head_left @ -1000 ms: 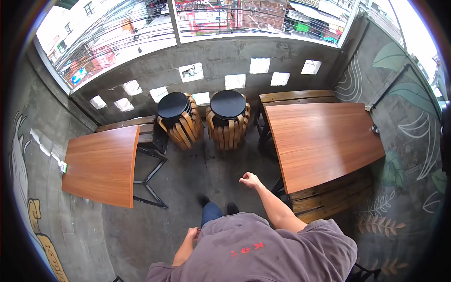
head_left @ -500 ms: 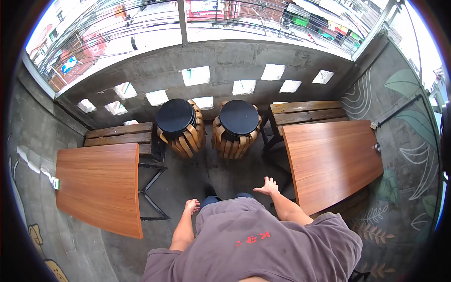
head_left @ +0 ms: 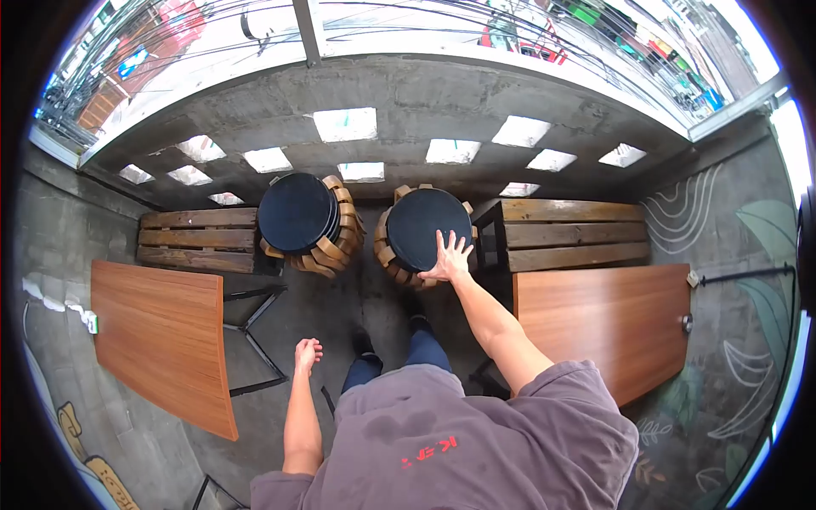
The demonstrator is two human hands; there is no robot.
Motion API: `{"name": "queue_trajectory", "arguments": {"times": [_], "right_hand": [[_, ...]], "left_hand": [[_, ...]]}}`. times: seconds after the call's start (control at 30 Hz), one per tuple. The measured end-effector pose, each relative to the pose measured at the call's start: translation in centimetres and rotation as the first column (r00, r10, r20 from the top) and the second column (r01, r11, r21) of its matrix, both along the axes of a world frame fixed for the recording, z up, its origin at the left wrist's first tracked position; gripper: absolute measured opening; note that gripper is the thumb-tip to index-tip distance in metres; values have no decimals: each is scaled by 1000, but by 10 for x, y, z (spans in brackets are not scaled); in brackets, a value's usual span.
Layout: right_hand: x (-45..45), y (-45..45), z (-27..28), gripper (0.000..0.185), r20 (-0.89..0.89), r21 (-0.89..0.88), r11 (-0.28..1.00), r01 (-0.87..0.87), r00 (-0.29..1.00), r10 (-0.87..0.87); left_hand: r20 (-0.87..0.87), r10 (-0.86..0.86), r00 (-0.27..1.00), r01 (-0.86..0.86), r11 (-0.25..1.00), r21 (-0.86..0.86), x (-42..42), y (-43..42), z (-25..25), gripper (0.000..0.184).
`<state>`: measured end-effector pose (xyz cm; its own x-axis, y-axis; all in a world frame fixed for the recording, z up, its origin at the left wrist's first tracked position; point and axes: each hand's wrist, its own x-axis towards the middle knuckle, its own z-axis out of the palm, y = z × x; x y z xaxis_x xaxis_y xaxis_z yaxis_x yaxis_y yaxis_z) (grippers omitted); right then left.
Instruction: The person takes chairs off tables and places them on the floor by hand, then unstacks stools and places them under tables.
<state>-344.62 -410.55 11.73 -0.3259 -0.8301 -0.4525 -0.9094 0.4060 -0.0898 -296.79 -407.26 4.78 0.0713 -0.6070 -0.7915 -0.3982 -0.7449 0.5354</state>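
Observation:
My right hand (head_left: 448, 257) reaches forward with its fingers spread over the near edge of a black round stool top (head_left: 416, 221). It looks to be at or just above that surface; contact is hard to tell. The stool's base (head_left: 392, 265) is a barrel of curved wooden slats. To its left stands a matching stool with a black top (head_left: 293, 212). My left hand (head_left: 307, 355) hangs low beside my left leg, fingers loosely curled with nothing in them. It is nearest to the left table's black metal leg (head_left: 263, 353).
A wooden-topped table (head_left: 161, 340) stands at the left and another table (head_left: 612, 314) at the right. Slatted benches, one left (head_left: 195, 257) and one right (head_left: 578, 234), sit behind them. A concrete wall (head_left: 408, 102) with square openings closes off the front.
My right hand has moved forward from beside my body to the right stool's top. My body has come closer to the stools, and my left hand has swung slightly left.

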Motion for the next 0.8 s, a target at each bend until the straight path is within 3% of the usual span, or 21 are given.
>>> {"name": "queue_trajectory", "arguments": {"times": [0.07, 0.27, 0.4, 0.47, 0.5, 0.6, 0.63, 0.67, 0.73, 0.8], "right_hand": [[-26, -31, -11, 133, -45, -4, 1000, -5, 999, 5], [-89, -106, -65, 138, -36, 28, 999, -26, 999, 27], [-109, -131, -92, 136, 58, -63, 991, 114, 992, -111], [-120, -138, -101, 138, 74, 4, 993, 115, 991, -115], [-121, -139, -105, 137, 49, -43, 992, 117, 992, -115], [-132, -144, -128, 98, 130, -220, 956, 193, 977, -167], [-135, -145, -133, 75, 163, -267, 937, 225, 969, -187], [-136, -149, -139, 75, 160, -268, 939, 214, 971, -176], [-139, -155, -151, 69, 184, -243, 895, 375, 923, -337], [-137, -161, -144, 61, 154, -257, 888, 382, 923, -352]], "left_hand": [[-12, 101, 995, -101, 995, -2, -16, 16, 8, 19], [90, 36, 995, -54, 978, 203, -43, 97, 5, 21], [134, 110, 985, -144, 949, 281, -52, 135, 17, 21], [171, 191, 967, -236, 924, 302, -58, 145, 23, 21], [173, 201, 964, -245, 924, 293, -60, 146, 25, 21], [163, 267, 950, -301, 921, 246, -71, 146, 33, 20], [163, 276, 947, -309, 919, 245, -75, 143, 32, 20], [154, 266, 952, -297, 925, 238, -78, 143, 31, 20], [140, 262, 955, -289, 929, 232, -88, 142, 27, 20], [130, 230, 964, -254, 943, 217, -98, 133, 25, 20]]}}
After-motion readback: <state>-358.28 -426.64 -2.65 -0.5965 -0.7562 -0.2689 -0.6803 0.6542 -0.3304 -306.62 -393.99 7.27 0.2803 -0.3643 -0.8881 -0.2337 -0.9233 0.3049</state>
